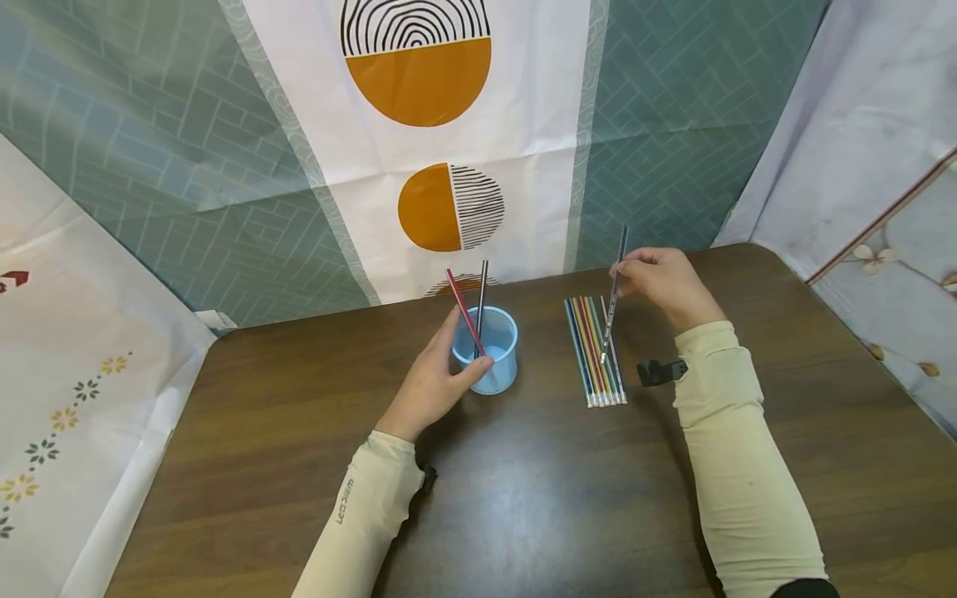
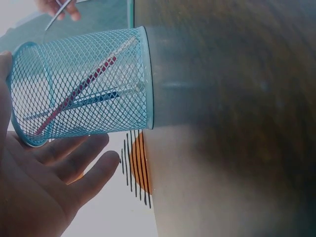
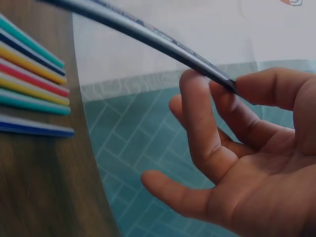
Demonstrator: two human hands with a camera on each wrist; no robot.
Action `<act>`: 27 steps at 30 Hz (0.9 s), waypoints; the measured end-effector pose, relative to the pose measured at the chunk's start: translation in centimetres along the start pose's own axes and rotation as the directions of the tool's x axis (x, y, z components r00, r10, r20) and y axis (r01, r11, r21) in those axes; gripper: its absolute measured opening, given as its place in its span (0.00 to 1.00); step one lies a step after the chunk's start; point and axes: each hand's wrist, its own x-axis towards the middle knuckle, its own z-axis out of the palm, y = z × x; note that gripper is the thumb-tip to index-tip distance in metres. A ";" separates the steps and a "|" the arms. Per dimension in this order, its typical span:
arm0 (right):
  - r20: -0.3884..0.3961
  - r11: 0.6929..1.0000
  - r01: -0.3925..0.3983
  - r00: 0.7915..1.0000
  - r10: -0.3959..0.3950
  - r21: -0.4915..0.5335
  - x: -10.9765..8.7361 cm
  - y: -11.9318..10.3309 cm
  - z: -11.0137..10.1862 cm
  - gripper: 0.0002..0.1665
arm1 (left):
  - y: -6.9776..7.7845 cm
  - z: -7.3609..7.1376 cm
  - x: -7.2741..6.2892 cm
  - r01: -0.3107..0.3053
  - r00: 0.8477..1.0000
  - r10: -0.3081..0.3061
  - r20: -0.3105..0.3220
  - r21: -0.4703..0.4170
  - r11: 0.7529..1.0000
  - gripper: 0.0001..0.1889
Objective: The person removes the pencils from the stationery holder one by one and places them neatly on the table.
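Patterned cloth [image 1: 650, 149] hangs behind the brown desk [image 1: 314, 390]. From the head view, I see the left hand [image 1: 429, 386] with thumb and fingers around the rim of a blue mesh cup [image 1: 499, 380], where a red pencil [image 1: 460, 299] and a black pencil [image 1: 483, 286] lean. The right hand [image 1: 661, 282] pinches a dark pencil [image 1: 614, 299] above a row of pencils [image 1: 588, 349] right of the cup. Left wrist view: the cup is held near its rim, lower fingers loosely extended. Right wrist view: thumb and fingers grasp the dark pencil near one end.
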 end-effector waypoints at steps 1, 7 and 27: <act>0.002 1.000 -0.007 1.000 0.007 -0.030 0.0 0.2 -0.1 0.20 | -0.1 0.1 0.0 -0.001 1.000 0.001 -0.001 -0.002 1.000 0.50; 0.032 0.969 -0.045 0.998 0.055 -0.244 0.2 1.5 -0.9 0.20 | -0.2 0.1 -0.1 -0.003 1.000 0.003 -0.002 0.002 1.000 0.50; 0.069 0.916 -0.125 0.984 0.163 -0.381 1.8 4.4 0.2 0.20 | 0.0 0.1 0.0 -0.009 1.000 0.009 -0.005 0.012 1.000 0.50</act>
